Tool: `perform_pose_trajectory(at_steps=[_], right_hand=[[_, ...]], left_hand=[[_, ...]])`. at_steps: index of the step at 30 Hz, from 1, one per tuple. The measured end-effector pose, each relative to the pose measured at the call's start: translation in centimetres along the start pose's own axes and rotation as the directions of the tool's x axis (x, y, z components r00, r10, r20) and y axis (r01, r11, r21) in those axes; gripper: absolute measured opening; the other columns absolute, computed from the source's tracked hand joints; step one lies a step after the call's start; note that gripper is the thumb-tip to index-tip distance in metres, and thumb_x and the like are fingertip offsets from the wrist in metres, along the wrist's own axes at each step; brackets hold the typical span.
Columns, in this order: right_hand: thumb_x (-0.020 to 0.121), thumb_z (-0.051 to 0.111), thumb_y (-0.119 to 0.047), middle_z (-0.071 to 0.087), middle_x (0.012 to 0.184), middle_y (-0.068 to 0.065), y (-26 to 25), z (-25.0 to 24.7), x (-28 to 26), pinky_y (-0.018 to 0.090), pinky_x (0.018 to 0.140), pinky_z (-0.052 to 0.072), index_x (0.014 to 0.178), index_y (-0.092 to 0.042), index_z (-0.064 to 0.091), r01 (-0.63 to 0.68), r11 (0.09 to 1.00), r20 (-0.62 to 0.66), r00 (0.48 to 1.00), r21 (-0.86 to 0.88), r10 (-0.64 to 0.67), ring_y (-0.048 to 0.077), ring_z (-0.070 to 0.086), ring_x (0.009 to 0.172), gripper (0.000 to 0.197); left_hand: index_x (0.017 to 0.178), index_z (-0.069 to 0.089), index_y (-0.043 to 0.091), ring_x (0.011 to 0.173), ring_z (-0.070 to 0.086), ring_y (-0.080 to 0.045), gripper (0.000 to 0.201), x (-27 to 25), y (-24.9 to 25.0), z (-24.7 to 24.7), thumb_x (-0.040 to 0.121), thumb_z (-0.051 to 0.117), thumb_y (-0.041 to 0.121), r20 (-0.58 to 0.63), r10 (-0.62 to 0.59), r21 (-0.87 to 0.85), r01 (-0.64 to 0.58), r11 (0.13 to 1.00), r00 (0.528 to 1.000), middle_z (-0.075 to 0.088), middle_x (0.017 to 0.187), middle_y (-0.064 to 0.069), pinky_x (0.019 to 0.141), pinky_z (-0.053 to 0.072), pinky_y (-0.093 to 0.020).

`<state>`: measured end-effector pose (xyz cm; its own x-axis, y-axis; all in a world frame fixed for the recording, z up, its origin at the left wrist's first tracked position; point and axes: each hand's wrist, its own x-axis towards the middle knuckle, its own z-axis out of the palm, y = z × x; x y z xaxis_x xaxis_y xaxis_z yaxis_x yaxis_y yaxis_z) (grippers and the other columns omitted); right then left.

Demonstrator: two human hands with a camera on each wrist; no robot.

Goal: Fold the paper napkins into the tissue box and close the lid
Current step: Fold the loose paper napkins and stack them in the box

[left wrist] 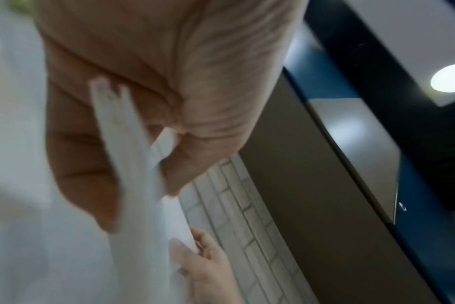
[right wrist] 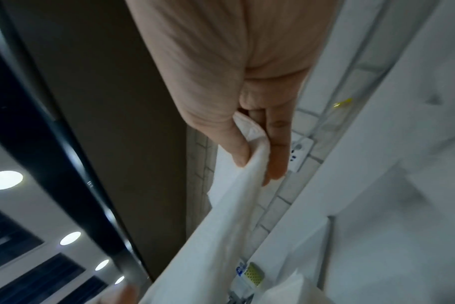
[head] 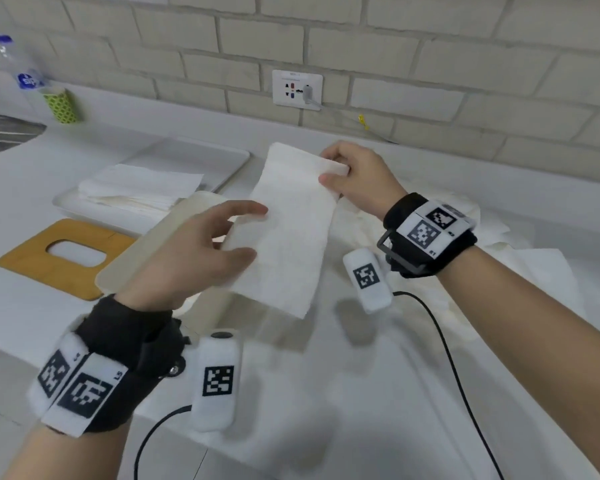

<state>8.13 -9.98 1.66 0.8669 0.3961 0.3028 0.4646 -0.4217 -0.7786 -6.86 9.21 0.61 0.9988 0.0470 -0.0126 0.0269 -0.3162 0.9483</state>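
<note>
- Paper napkin [head: 291,233], white, folded to a long strip, held in the air above the desk [head: 361,393], in front of the tissue box [head: 174,230].
- Right hand [head: 359,178] up at the far end; grip pinching that top corner between thumb and fingers [right wrist: 278,148].
- Left hand [head: 194,251] at the near left edge; grip pinching the napkin, thumb [left wrist: 195,160] on one face and fingers on the other.
- Wooden lid [head: 66,256] with oval slot flat on the desk, left of the box.
- White tray [head: 222,161] behind, carrying a stack of napkins [head: 142,187].
- More loose napkins [head: 465,244] spread under the right wrist.
- Green cup [head: 62,106] and bottle [head: 18,67] far left by the brick wall.
</note>
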Motion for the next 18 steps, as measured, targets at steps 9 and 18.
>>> perform_pose_trajectory(at_steps=[9, 18], right_hand=[[0.084, 0.037, 0.014, 0.062, 0.099, 0.014, -3.9, 7.3, 4.3, 0.019, 0.076, 0.037, 0.096, 0.001, 0.063, 0.272, 0.926, 0.099, 0.962, -0.261, -0.254, 0.026, 0.055, 0.092, 0.032], [0.091, 0.038, 0.004, 0.049, 0.128, 0.013, -2.9, 13.3, 5.2, 0.032, 0.093, 0.045, 0.12, -0.007, 0.06, 0.174, 0.795, 0.494, 0.852, -0.582, 0.175, 0.031, 0.055, 0.11, 0.038]], left_hand=[[0.106, 0.062, 0.025, 0.068, 0.05, -0.003, 0.031, 0.7, -1.4, -6.1, 0.086, 0.062, 0.001, -0.307, -0.14, 0.366, 0.252, 0.896, 0.941, 0.06, 0.093, 0.001, 0.05, 0.037, -0.012], [0.126, 0.056, 0.016, 0.072, 0.051, -0.009, 0.049, 1.9, -6.1, -6.2, 0.08, 0.065, -0.001, -0.166, -0.398, 0.691, 0.395, 0.606, 0.902, 0.047, 0.107, 0.0, 0.058, 0.039, -0.016]])
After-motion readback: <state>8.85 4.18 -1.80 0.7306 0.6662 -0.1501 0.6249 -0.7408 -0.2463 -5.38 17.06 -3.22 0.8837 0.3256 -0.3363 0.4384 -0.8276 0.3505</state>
